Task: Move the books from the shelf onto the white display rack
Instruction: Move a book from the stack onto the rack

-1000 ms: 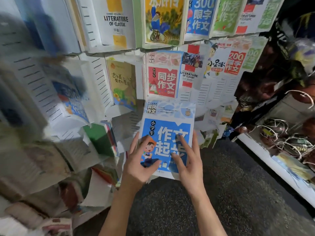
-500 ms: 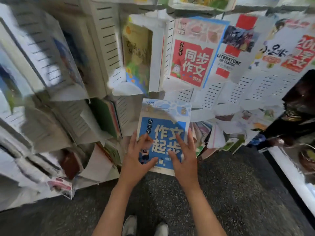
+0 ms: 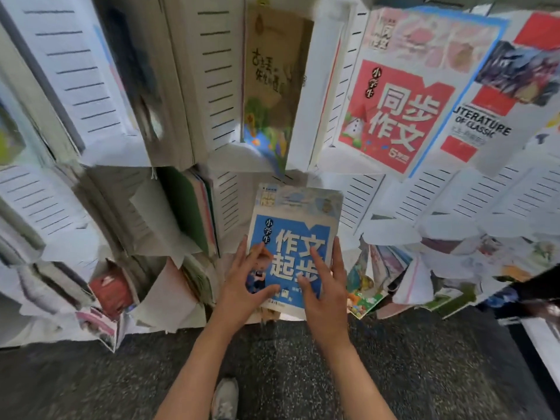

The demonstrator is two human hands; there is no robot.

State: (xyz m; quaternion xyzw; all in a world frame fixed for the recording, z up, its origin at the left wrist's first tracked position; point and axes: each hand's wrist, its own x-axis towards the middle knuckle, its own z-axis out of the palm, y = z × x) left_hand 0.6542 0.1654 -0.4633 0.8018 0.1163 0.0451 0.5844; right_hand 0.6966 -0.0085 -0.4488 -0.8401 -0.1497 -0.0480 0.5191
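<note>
**Blue paperback being seated in a low pocket of the white rack**

A thin blue-and-white paperback workbook with large white characters on its glossy cover [image 3: 295, 250] is held upright against the white slotted display rack [image 3: 221, 77], low down in the column under the red-and-white workbook [image 3: 391, 116]. Whether its bottom edge is already resting in a pocket cannot be told, as the hands cover it.

The left hand [image 3: 245, 286] is laid on the lower left of the cover with the fingers spread and nearly straight, the thumb reaching across the front. The right hand [image 3: 325, 291] is laid on the lower right in the same flat way, one finger stretched up over the print. Nothing is curled round the book; it is pressed and steadied rather than gripped.

The book is judged light, flexible and somewhat slick on its coated cover, so it may bow or slide if pushed only at the middle. It would best be taken by the two side edges near the bottom.

Compared with half a second ago, the book is seen lower and closer in the view, the upper rows of the rack have passed out of the top, and both hands are placed much as they were.
</note>
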